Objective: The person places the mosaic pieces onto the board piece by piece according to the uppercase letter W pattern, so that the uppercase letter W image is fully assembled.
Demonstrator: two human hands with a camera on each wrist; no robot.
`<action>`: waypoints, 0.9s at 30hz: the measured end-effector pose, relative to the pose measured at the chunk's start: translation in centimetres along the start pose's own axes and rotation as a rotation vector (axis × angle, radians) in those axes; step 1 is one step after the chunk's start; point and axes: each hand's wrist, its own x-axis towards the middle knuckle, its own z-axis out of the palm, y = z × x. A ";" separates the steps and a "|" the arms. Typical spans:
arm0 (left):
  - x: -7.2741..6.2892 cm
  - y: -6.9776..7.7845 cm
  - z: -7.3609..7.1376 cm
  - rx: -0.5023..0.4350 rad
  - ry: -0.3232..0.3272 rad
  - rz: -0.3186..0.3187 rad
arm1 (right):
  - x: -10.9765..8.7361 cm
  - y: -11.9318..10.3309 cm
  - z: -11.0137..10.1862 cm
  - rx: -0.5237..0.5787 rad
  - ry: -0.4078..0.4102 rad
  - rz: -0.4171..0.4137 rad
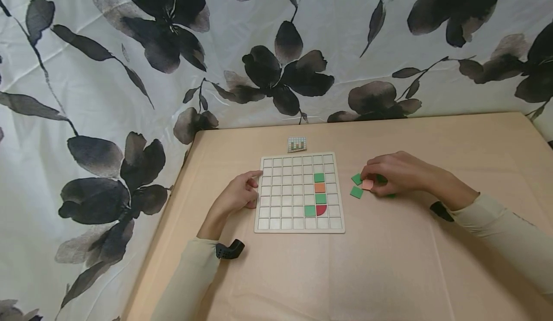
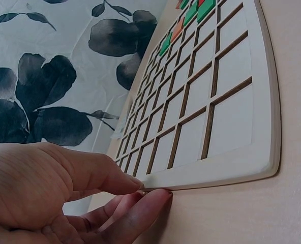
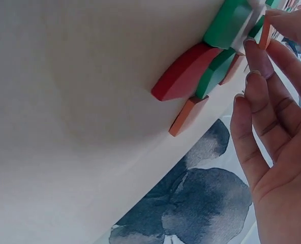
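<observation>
A pale wooden grid board lies on the table, with several green tiles, an orange tile and a red rounded tile set in its right-hand cells. At its left edge, my left hand holds the rim between thumb and fingertips, as the left wrist view shows. To the right of the board, my right hand pinches an orange square tile between thumb and fingers. Loose green tiles lie beside and beneath that hand. The right wrist view also has a loose red curved tile.
A small pattern card lies just beyond the board. More loose orange tiles rest near the red one. Behind the table's far edge hangs a floral cloth, which also runs down the left side.
</observation>
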 end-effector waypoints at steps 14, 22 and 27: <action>0.1 -0.3 0.1 0.010 0.003 0.000 | 1.0 -0.6 -1.0 0.093 0.015 -0.024; -0.1 -0.2 -0.1 0.029 0.003 -0.006 | 2.3 -2.2 -1.4 0.111 -0.017 -0.015; -0.2 -0.2 -0.2 0.032 -0.003 -0.010 | 3.3 -3.5 -1.5 0.092 -0.011 -0.039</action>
